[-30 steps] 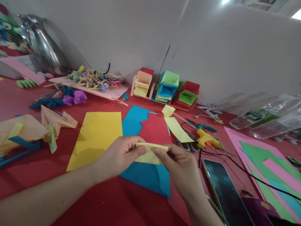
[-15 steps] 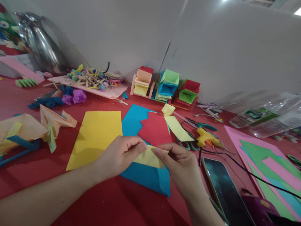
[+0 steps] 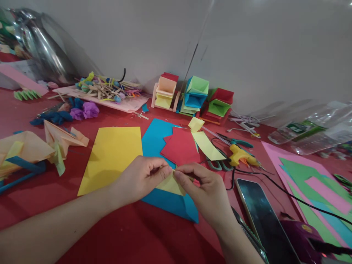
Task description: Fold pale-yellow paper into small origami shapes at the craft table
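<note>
A small pale yellow sheet of paper [image 3: 171,185] is pinched at its far edge by both hands, thumbs toward me. My left hand [image 3: 144,176] grips it from the left and my right hand [image 3: 205,189] from the right, their fingertips almost meeting. The fingers cover much of that edge, so any fold there is hard to make out. Under the hands lies blue paper [image 3: 170,207], with overlapping red paper pieces [image 3: 181,146] on its far part. To the left lies a bright yellow sheet [image 3: 112,154].
Beyond the hands are a yellow glue gun [image 3: 242,157] with a black cord, pliers [image 3: 240,143] and a pale yellow strip [image 3: 208,146]. A phone [image 3: 264,216] lies at right, near coloured sheets [image 3: 302,170]. Folded-paper models [image 3: 196,91] stand against the wall.
My right hand has shifted slightly left along the paper's edge, closer to my left fingertips. Both hands still hold the paper. The whole view has shifted a little.
</note>
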Motion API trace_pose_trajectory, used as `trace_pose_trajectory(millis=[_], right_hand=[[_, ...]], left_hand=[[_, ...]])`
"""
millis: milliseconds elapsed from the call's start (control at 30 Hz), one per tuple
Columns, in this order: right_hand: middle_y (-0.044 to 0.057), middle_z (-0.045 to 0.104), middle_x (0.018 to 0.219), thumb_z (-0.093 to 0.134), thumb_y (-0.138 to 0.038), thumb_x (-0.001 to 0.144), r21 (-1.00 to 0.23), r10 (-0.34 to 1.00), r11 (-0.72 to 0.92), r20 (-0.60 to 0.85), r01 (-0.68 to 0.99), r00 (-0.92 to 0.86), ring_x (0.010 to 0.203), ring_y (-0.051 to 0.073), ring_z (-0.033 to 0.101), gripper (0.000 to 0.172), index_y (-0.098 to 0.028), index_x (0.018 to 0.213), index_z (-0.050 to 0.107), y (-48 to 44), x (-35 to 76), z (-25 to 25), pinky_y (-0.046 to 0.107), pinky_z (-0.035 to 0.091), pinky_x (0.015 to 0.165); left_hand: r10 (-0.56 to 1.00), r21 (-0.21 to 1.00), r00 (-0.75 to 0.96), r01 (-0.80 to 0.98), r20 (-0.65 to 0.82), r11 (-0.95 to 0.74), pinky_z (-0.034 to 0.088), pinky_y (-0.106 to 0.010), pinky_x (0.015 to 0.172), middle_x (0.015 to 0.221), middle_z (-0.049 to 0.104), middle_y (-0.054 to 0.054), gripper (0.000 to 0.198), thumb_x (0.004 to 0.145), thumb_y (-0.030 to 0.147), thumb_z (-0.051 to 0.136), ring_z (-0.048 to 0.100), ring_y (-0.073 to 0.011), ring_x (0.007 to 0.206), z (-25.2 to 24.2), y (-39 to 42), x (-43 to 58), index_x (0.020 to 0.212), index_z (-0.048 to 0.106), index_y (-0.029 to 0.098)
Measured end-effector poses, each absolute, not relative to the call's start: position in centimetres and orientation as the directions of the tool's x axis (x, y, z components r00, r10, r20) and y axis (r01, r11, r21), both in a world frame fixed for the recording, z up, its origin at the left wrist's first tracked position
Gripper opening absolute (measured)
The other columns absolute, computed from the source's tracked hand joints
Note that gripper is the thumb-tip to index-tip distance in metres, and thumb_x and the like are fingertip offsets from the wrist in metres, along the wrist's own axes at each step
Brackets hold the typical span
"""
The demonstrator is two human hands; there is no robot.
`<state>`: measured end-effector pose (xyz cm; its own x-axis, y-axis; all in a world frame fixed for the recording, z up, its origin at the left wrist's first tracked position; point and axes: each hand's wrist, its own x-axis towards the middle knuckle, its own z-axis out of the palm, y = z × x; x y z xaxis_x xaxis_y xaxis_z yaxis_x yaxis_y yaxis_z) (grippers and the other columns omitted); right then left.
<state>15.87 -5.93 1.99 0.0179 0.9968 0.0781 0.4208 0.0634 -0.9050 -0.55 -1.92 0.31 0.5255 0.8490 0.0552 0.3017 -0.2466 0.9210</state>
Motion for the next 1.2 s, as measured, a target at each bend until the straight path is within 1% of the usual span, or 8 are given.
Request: trace_pose_trajectory(millis=[133,200,300,467,767,833,967,1200], right_hand=[[0.000,0.063,0.065,0.062,-0.028,0.074,-0.931,0.996,0.043,0.068,0.361,0.055,0.061,0.012,0.055,0.011,-0.018,0.071,0.066,-5.9,15.8,1.7,0.021,0.042,0.055],[0.000,0.064,0.065,0.062,-0.028,0.074,-0.951,0.995,0.016,0.046,0.310,0.088,0.061,0.012,0.055,0.012,-0.018,0.069,0.066,-5.8,15.8,1.6,0.021,0.043,0.054],[-0.001,0.063,0.063,0.063,-0.029,0.072,-0.970,0.993,-0.034,-0.005,0.239,0.121,0.060,0.011,0.053,0.013,-0.018,0.068,0.066,-5.7,15.8,1.3,0.021,0.042,0.054],[-0.001,0.062,0.063,0.066,-0.034,0.069,-0.983,0.989,-0.086,-0.064,0.161,0.135,0.057,0.010,0.051,0.017,-0.017,0.069,0.067,-5.4,16.3,0.9,0.022,0.040,0.052],[0.000,0.063,0.065,0.069,-0.034,0.068,-0.989,0.987,-0.117,-0.106,0.090,0.121,0.059,0.010,0.053,0.018,-0.016,0.068,0.067,-4.8,16.9,0.8,0.023,0.042,0.055],[0.002,0.065,0.070,0.069,-0.035,0.067,-0.990,0.985,-0.134,-0.128,0.049,0.115,0.062,0.012,0.056,0.021,-0.016,0.075,0.066,-4.9,16.8,0.9,0.025,0.044,0.057],[0.005,0.067,0.088,0.075,-0.027,0.060,-0.984,0.985,-0.174,-0.174,-0.032,-0.005,0.076,0.016,0.062,0.045,-0.017,0.099,0.057,-5.1,16.2,0.9,0.029,0.048,0.068],[0.008,0.066,0.091,0.073,-0.027,0.061,-0.982,0.982,-0.187,-0.187,0.030,0.002,0.079,0.019,0.063,0.051,-0.015,0.104,0.049,-5.1,15.5,0.3,0.033,0.049,0.071]], left_hand=[[0.788,0.989,0.601,0.127,-0.135,0.073,0.043,-0.018,0.052,0.068,0.053,0.004,0.025,0.080,0.043,0.053,0.056,-0.0098,0.063,0.0,-1.7,-0.2,0.085,0.056,0.019],[0.742,0.975,0.634,0.104,-0.219,0.198,0.048,-0.021,0.054,0.071,0.057,0.003,0.025,0.078,0.042,0.056,0.062,-0.0119,0.064,-0.2,-1.7,0.0,0.083,0.055,0.018],[0.740,0.962,0.619,0.113,-0.265,0.250,0.048,-0.020,0.050,0.066,0.058,0.005,0.021,0.076,0.037,0.059,0.064,-0.0117,0.056,-0.3,-1.6,0.0,0.076,0.053,0.017],[0.692,0.956,0.667,0.110,-0.275,0.273,0.049,-0.017,0.053,0.072,0.065,0.002,0.013,0.076,0.027,0.060,0.066,-0.0105,0.061,0.1,-1.6,-0.1,0.082,0.058,0.016],[0.703,0.955,0.658,0.088,-0.270,0.285,0.049,-0.020,0.056,0.074,0.070,-0.002,0.014,0.075,0.027,0.060,0.067,-0.0122,0.064,-0.2,-1.8,0.1,0.083,0.060,0.015],[0.730,0.955,0.623,0.103,-0.280,0.278,0.049,-0.021,0.055,0.071,0.069,-0.002,0.015,0.075,0.026,0.060,0.066,-0.0128,0.063,-0.1,-1.8,0.1,0.084,0.060,0.015],[0.828,0.971,0.507,0.132,-0.239,0.200,0.049,-0.022,0.056,0.068,0.068,-0.004,0.019,0.077,0.025,0.057,0.065,-0.0127,0.061,0.5,-1.7,0.1,0.090,0.058,0.012],[0.885,0.961,0.445,0.277,-0.138,0.010,0.050,-0.025,0.059,0.072,0.068,-0.003,0.017,0.079,0.026,0.052,0.065,-0.0148,0.065,0.0,-1.9,0.2,0.092,0.056,0.015]])
